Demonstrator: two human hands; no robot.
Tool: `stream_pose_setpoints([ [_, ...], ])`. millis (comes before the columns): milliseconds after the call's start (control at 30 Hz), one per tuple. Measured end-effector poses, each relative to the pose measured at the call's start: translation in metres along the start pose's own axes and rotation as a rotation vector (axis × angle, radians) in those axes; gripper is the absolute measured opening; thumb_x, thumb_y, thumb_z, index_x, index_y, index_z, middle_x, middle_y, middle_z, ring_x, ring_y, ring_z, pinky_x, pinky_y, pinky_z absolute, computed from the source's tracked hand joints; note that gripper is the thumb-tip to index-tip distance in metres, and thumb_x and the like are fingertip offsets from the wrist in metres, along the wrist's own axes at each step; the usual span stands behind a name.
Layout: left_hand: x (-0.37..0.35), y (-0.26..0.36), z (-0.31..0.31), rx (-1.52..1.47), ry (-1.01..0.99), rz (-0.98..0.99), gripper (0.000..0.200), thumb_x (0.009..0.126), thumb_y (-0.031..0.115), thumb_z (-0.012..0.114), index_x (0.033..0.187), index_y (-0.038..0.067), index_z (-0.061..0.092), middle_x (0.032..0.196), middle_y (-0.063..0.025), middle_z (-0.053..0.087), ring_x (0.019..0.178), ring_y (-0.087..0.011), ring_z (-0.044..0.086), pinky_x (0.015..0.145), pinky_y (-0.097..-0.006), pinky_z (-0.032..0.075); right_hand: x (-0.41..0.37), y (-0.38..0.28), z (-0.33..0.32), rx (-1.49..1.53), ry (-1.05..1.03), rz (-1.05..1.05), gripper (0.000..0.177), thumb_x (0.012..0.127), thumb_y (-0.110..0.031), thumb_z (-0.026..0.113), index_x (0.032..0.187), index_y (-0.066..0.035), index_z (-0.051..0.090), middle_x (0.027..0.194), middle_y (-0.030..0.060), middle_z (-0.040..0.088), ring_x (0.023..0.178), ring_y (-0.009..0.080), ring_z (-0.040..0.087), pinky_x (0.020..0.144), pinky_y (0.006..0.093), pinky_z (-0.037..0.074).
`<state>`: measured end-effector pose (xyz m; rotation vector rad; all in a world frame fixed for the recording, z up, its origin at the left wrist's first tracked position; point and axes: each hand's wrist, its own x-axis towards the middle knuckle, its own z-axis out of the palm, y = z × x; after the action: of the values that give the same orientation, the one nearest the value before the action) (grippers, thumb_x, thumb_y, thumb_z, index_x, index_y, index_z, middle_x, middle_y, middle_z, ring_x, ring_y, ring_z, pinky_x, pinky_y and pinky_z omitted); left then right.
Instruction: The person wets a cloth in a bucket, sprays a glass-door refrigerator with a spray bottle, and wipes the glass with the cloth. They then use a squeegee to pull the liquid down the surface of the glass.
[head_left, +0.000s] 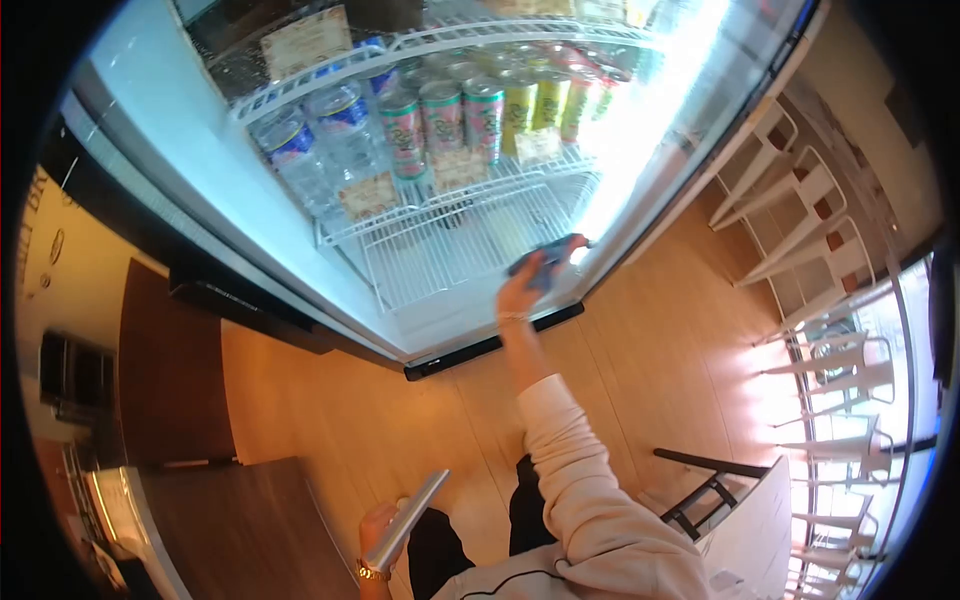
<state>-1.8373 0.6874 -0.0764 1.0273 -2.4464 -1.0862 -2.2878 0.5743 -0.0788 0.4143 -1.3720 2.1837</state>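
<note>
Stretched forward to the lower right of an open, lit fridge, my right hand is wrapped round a dark blue-grey cloth. The hand is slightly blurred, near the right end of the low wire shelf. Low in the view, my left hand grips a flat silver-grey object, seen nearly edge-on, beside my leg. Slim cans and clear bottles stand in rows on the shelf above, with paper labels along its front edge.
The fridge's black lower edge lies just below my right forearm. White metal chairs line the right side. A brown wooden surface is at the lower left, and a white panel with a black folding frame stands at the lower right.
</note>
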Motion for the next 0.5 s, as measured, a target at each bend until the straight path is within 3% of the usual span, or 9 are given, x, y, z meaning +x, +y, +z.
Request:
stream_pose_setpoints([
  [67,-0.016,-0.002,0.010,0.018,0.072,0.041,0.011,0.072,0.009,0.061,0.065,0.005,0.055,0.064,-0.0125,0.056,0.060,-0.0317,0.055,0.054,-0.0364,0.044,0.070,-0.023,0.013,0.021,0.148,0.051,0.060,0.094,-0.022,0.049,0.140,0.004,0.022,0.141,0.0142,0.034,0.121,0.0205,0.041,0.104,0.0317,0.028],
  [100,-0.009,0.011,0.012,0.084,0.085,0.045,0.011,0.072,0.009,0.062,0.065,0.005,0.055,0.063,-0.0122,0.055,0.060,-0.0317,0.054,0.054,-0.0360,0.044,0.108,-0.054,0.032,0.048,0.150,0.007,0.058,0.094,-0.021,0.049,0.140,0.004,0.024,0.142,0.0153,0.032,0.125,0.0229,0.035,0.105,0.0341,0.024],
  [233,-0.022,0.019,0.046,0.083,0.188,-0.058,0.017,0.071,0.020,0.060,0.070,0.003,0.059,0.068,-0.0150,0.057,0.066,-0.0346,0.056,0.057,-0.0398,0.042,0.159,-0.183,0.104,0.037,-0.303,-0.549,0.052,0.093,-0.017,0.047,0.138,0.004,0.030,0.147,0.0197,0.023,0.139,0.0329,0.011,0.109,0.0439,0.010],
  [267,-0.011,0.045,0.036,0.062,0.140,-0.158,0.019,0.071,0.022,0.060,0.070,0.003,0.059,0.068,-0.0149,0.057,0.066,-0.0343,0.056,0.057,-0.0394,0.042,0.145,-0.188,0.104,-0.121,-0.436,-0.681,0.056,0.089,-0.016,0.049,0.139,0.001,0.030,0.146,0.0188,0.026,0.138,0.0353,0.015,0.107,0.0508,0.014],
  [333,0.013,0.098,0.019,0.005,0.221,-0.137,0.021,0.070,0.023,0.060,0.070,0.003,0.058,0.066,-0.0146,0.054,0.065,-0.0343,0.054,0.058,-0.0393,0.042,0.083,-0.161,0.087,-0.256,-0.740,-0.860,0.062,0.081,-0.017,0.052,0.138,-0.003,0.035,0.143,0.0196,0.032,0.134,0.0375,0.025,0.104,0.0562,0.020],
  [367,0.010,0.105,0.025,-0.031,0.263,-0.142,0.021,0.070,0.023,0.060,0.069,0.003,0.057,0.066,-0.0147,0.053,0.064,-0.0344,0.053,0.058,-0.0393,0.042,0.047,-0.120,0.064,-0.555,-0.973,-1.177,0.062,0.076,-0.018,0.051,0.136,-0.008,0.038,0.133,0.0167,0.045,0.122,0.0334,0.041,0.098,0.0562,0.031],
  [433,0.007,0.107,0.027,-0.083,0.332,-0.118,0.022,0.069,0.023,0.061,0.068,0.002,0.055,0.065,-0.0147,0.051,0.063,-0.0345,0.052,0.057,-0.0394,0.041,-0.015,-0.045,0.009,-0.309,-1.624,-1.075,0.050,0.082,-0.014,0.048,0.131,-0.011,0.044,0.117,0.0046,0.055,0.107,0.0203,0.053,0.094,0.0432,0.040],
  [467,0.004,0.101,0.028,-0.067,0.358,-0.139,0.023,0.069,0.024,0.061,0.068,0.002,0.054,0.065,-0.0147,0.051,0.063,-0.0345,0.052,0.057,-0.0394,0.041,-0.035,0.002,-0.019,-0.318,-1.663,-1.243,0.048,0.082,-0.014,0.050,0.130,-0.013,0.045,0.119,0.0023,0.055,0.109,0.0169,0.052,0.097,0.0366,0.039],
  [500,-0.006,0.097,0.030,-0.058,0.379,-0.167,0.023,0.068,0.024,0.061,0.068,0.002,0.053,0.065,-0.0148,0.051,0.063,-0.0345,0.052,0.057,-0.0394,0.041,-0.036,0.033,-0.041,-0.307,-1.763,-1.222,0.047,0.082,-0.013,0.051,0.129,-0.014,0.046,0.119,0.0017,0.054,0.111,0.0161,0.051,0.098,0.0351,0.038],
])
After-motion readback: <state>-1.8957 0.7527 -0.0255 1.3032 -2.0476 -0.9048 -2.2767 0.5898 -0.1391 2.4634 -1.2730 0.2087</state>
